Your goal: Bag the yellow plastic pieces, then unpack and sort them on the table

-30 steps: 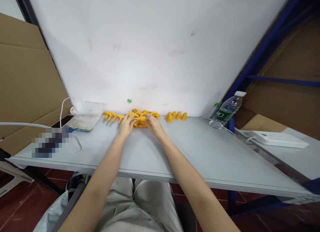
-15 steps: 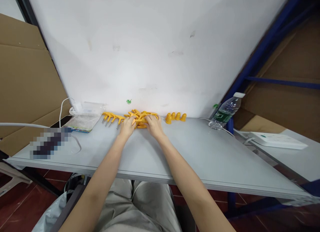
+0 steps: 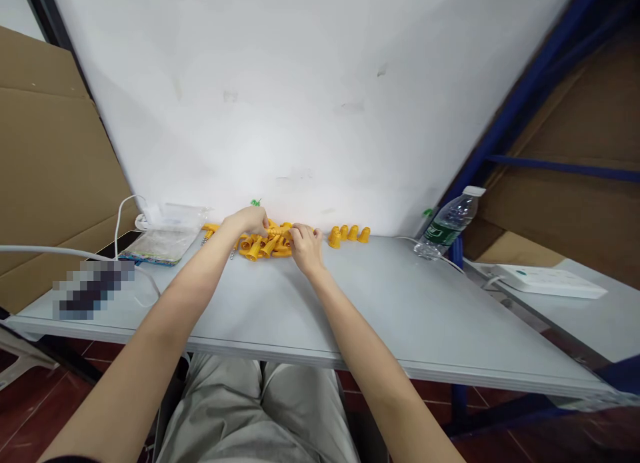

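While both hands pinch one yellow piece (image 3: 277,231), most parts lie in the heap (image 3: 263,248).
The left hand (image 3: 247,220) and right hand (image 3: 303,244) close their fingertips on its two ends, just above that heap at the table's (image 3: 400,303) back edge; a few yellow caps (image 3: 350,234) stand in a row to its right, apart.

The left hand (image 3: 249,219) has lifted above the yellow parts (image 3: 265,244).

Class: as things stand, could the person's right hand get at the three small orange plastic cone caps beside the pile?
Probably yes. The three small orange plastic cone caps stand just right of the right hand, with only bare grey table between; but it seems to pinch an orange plastic piece.
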`<state>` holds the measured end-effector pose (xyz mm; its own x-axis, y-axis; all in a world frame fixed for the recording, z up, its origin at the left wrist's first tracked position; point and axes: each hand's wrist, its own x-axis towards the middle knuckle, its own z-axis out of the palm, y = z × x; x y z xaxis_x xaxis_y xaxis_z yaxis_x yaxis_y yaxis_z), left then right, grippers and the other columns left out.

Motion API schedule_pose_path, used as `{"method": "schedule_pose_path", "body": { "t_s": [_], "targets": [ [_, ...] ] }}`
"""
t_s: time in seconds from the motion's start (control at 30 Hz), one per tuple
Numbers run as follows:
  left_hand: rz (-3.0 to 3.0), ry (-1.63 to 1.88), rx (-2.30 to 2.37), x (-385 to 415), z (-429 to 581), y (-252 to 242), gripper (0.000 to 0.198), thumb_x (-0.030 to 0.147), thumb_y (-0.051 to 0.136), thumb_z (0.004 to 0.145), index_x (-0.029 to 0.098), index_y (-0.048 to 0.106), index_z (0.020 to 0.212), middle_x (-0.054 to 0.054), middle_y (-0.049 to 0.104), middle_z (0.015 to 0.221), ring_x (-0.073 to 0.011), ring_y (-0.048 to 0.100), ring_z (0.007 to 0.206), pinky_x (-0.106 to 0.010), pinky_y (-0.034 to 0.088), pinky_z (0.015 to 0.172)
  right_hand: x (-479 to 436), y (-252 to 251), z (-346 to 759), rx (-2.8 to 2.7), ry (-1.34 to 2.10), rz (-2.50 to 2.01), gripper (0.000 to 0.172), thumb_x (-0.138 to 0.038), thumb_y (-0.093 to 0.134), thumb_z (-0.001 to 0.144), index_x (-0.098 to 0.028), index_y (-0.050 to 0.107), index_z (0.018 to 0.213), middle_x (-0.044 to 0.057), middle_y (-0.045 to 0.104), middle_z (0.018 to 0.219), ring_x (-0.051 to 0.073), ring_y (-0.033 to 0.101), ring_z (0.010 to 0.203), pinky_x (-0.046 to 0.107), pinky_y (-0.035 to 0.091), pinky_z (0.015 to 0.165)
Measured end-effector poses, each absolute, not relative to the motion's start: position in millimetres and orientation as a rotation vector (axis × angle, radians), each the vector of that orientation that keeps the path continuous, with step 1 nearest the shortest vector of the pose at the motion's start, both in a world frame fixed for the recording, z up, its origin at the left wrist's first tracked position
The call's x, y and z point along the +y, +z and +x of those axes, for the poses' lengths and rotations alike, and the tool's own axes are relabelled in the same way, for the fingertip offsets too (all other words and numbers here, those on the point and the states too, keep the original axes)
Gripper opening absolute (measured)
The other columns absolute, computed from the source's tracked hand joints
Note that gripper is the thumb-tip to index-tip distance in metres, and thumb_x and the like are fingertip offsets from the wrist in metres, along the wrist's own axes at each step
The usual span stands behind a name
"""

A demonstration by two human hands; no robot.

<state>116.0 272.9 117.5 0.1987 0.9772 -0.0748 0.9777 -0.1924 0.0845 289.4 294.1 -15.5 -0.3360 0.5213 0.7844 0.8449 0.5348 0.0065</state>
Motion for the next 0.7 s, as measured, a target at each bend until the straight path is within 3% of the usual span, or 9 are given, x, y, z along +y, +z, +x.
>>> {"method": "schedule_pose_path", "body": {
  "t_s": [0.17,0.37,0.53,0.7],
  "targets": [
    [2.389,-0.201,1.846,285.9,111.5,141.4,0.035,0.027,0.074,0.064,0.023,0.076,0.099,-0.002,0.076,0.089,-0.0173,0.066,0.086,-0.021,0.048,0.076,294.4,-6.9,284.2,-2.11,-0.461,-1.052,0.021,-0.02,0.039,0.097,-0.018,0.058,0.108,0.012,0.066,0.104,0.025,0.053,0.098,0.035,0.031,0.082],
    [2.401,-0.223,1.909,289.2,104.1,155.6,0.031,0.022,0.074,0.063,0.021,0.077,0.094,-0.002,0.074,0.077,-0.0187,0.066,0.083,-0.024,0.047,0.077,295.0,10.1,275.4,-2.276,-0.364,-1.006,0.034,-0.026,0.035,0.099,-0.018,0.05,0.129,0.013,0.065,0.11,0.028,0.052,0.101,0.037,0.032,0.081],
    [2.373,-0.26,1.94,292.3,97.2,155.0,0.034,0.024,0.073,0.064,0.022,0.076,0.098,-0.001,0.073,0.073,-0.0179,0.066,0.082,-0.023,0.047,0.076,293.5,33.6,263.7,-2.305,-0.488,-1.105,0.021,-0.018,0.041,0.096,-0.017,0.058,0.107,0.014,0.065,0.098,0.029,0.052,0.096,0.039,0.031,0.081],
    [2.353,-0.218,1.97,298.9,94.0,149.4,0.04,0.024,0.07,0.068,0.019,0.073,0.108,-0.006,0.075,0.084,-0.0196,0.067,0.082,-0.026,0.049,0.077,291.5,47.0,258.0,-2.25,-0.662,-1.12,0.026,-0.009,0.036,0.093,-0.018,0.058,0.104,0.016,0.063,0.1,0.03,0.049,0.1,0.045,0.029,0.089]
  ]
}}
